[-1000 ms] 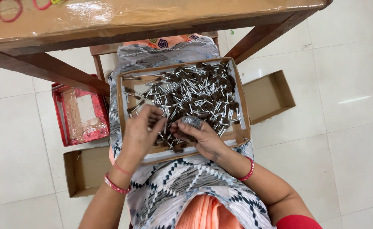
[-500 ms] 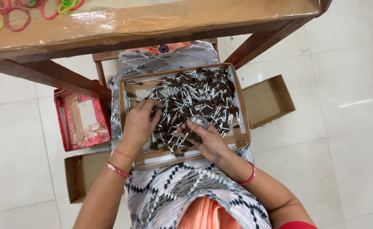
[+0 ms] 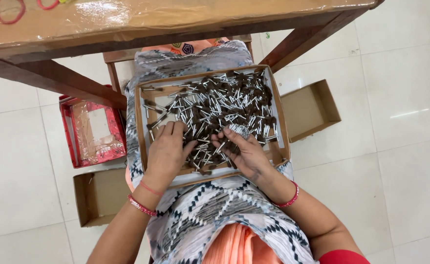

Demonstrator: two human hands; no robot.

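Since the earlier frame our left hand [image 3: 167, 149] has slid lower in the tray, off the middle of the pile toward its near edge, and our right hand [image 3: 242, 149] has shifted little. Above both hands runs the wooden surface [image 3: 185, 19]. Under them, on our lap, sits the shallow cardboard tray [image 3: 140, 127] heaped with small silver-and-dark pins [image 3: 220, 100]. Our left hand lies flat, fingers loosely spread over the pins, gripping nothing we can see. Our right hand is half curled around a small bunch of pins. An open cardboard box [image 3: 307, 110] lies right of our right hand.
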